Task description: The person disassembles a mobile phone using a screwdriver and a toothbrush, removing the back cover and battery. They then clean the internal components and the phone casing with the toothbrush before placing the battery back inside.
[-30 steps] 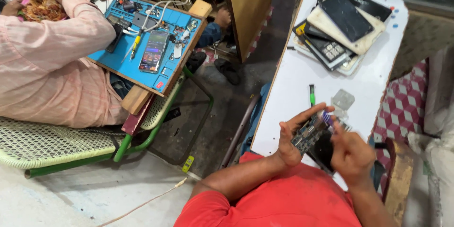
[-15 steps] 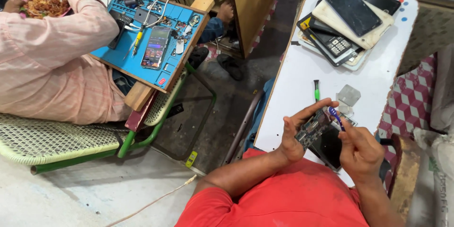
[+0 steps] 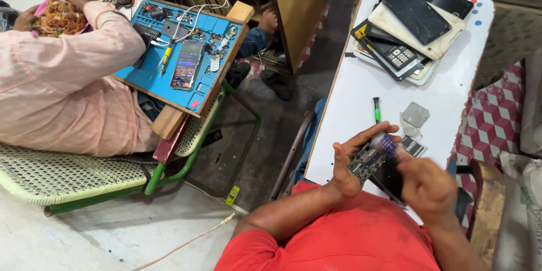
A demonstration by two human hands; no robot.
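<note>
Left hand clamped on circuit board, right hand blurred, fingers closed on purple-tipped tool touching board, white bench beneath, green screwdriver just beyond

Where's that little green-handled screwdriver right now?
The green-handled screwdriver lies on the white table, just above the left hand, left of the clear plastic piece.

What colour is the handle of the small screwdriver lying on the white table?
Green, with a black tip end; the screwdriver shows clearly in the head view.
</note>
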